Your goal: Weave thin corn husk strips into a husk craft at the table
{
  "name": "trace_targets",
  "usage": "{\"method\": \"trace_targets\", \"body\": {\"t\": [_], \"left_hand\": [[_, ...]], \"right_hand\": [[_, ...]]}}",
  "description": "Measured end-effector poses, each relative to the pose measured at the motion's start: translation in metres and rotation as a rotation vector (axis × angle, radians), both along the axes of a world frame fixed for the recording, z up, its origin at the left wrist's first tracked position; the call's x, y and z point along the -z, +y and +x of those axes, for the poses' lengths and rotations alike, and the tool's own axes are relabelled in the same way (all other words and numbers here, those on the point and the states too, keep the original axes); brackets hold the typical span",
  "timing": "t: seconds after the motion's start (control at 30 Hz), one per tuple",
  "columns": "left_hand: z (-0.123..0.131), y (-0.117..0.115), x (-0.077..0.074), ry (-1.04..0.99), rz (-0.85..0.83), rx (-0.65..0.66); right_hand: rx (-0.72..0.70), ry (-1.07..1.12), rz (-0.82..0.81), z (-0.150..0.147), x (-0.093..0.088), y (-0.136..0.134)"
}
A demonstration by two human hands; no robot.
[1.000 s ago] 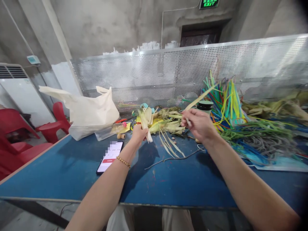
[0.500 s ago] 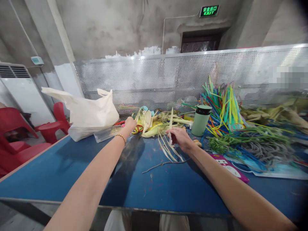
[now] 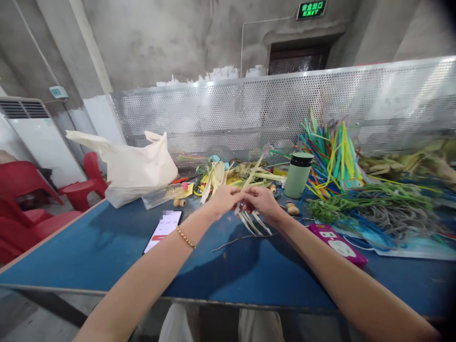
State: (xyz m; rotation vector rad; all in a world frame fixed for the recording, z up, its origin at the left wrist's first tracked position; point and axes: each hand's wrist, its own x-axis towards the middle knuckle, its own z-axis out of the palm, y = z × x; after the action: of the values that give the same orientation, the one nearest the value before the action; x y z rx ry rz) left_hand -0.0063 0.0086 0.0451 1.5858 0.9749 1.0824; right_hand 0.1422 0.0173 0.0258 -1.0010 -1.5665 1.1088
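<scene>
My left hand and my right hand meet over the middle of the blue table, fingertips pinched close together. Between them is a pale corn husk strip, its upper end pointing up and to the right. Thinner husk strips hang down below the fingers of my right hand. Just behind the hands lies a pile of corn husks. A thin dark cord rests on the table below. The exact grip of the fingertips is partly hidden.
On the left are a white plastic bag and a phone. To the right stand a green jar and a bundle of coloured strips, near green cords and a purple power strip. A perforated metal screen runs behind.
My left hand has come from the husk pile to the right and nearer, joining my right hand. The upright husk strip now leans right. The phone and small wooden pieces at left have come into view.
</scene>
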Motion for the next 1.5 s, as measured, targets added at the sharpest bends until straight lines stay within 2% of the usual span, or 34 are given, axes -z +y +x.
{"method": "trace_targets", "body": {"t": [0.13, 0.23, 0.3, 0.4, 0.5, 0.6, 0.73, 0.9, 1.07, 1.17, 1.33, 1.43, 1.5], "left_hand": [[0.005, -0.016, 0.01, -0.12, -0.181, 0.016], [-0.003, -0.013, 0.014, -0.193, -0.274, -0.03], [-0.008, -0.01, 0.02, -0.223, -0.303, -0.083], [-0.013, -0.007, 0.032, -0.23, -0.341, -0.163], [-0.015, -0.005, 0.042, -0.198, -0.388, -0.206], [-0.013, -0.005, 0.047, -0.187, -0.43, -0.195], [-0.009, -0.009, 0.049, -0.192, -0.479, -0.188], [-0.006, -0.012, 0.05, -0.202, -0.521, -0.16], [-0.006, -0.009, 0.054, -0.213, -0.529, -0.158], [-0.007, -0.009, 0.055, -0.22, -0.529, -0.143], [-0.006, -0.009, 0.054, -0.262, -0.506, -0.151], [-0.006, -0.009, 0.051, -0.37, -0.44, -0.159], [-0.006, -0.009, 0.049, -0.464, -0.383, -0.117]], "right_hand": [[-0.017, -0.199, 0.132, 0.004, -0.005, -0.002], [0.14, -0.504, 0.262, 0.019, -0.011, 0.005], [0.24, -0.798, 0.308, 0.029, -0.015, 0.01], [0.238, -1.136, 0.164, 0.036, -0.016, 0.013], [0.134, -1.237, -0.002, 0.034, -0.013, 0.009], [0.045, -1.18, -0.064, 0.032, -0.007, 0.008], [0.031, -1.002, -0.091, 0.036, -0.003, 0.012], [-0.061, -0.83, -0.163, 0.03, -0.002, 0.011], [-0.001, -0.817, -0.204, 0.011, 0.009, 0.008], [0.036, -0.788, -0.228, 0.013, 0.008, 0.009], [-0.175, -0.382, -0.26, 0.036, -0.006, 0.011], [-0.228, -0.205, -0.238, 0.039, -0.01, 0.01], [-0.235, -0.155, -0.213, 0.034, -0.009, 0.009]]}}
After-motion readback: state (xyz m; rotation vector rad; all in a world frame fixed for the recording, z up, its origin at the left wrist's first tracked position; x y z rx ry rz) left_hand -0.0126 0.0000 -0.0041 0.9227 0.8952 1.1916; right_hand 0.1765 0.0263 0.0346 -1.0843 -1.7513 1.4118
